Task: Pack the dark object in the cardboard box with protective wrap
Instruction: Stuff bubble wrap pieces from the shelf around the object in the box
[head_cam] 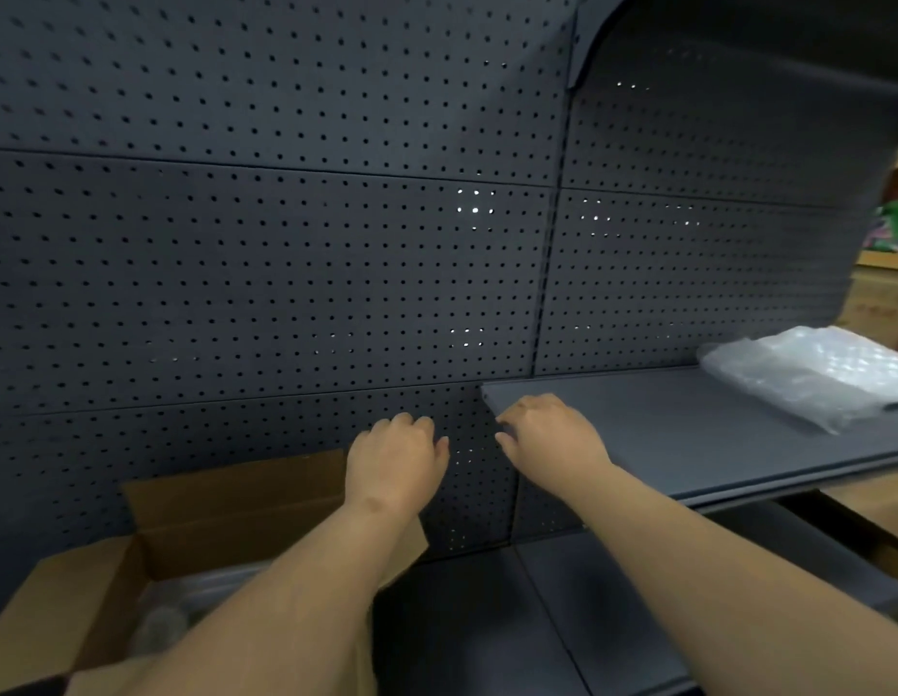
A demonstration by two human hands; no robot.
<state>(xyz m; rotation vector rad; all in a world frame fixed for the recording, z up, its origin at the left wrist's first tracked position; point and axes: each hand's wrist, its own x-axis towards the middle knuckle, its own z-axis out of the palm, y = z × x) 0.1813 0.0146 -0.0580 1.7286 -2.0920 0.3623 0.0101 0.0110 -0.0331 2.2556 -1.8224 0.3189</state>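
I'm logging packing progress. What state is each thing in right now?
cardboard box: open, flaps up, clear wrap inside
bubble wrap: folded, lying on the shelf, untouched
shelf: level, holding only the wrap
left hand: empty, fingers curled
right hand: empty, at the shelf's corner

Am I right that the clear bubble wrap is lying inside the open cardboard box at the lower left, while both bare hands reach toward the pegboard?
Not quite. In the head view the bubble wrap lies on the dark shelf at the right, not in the cardboard box. The left hand and right hand do reach toward the pegboard.
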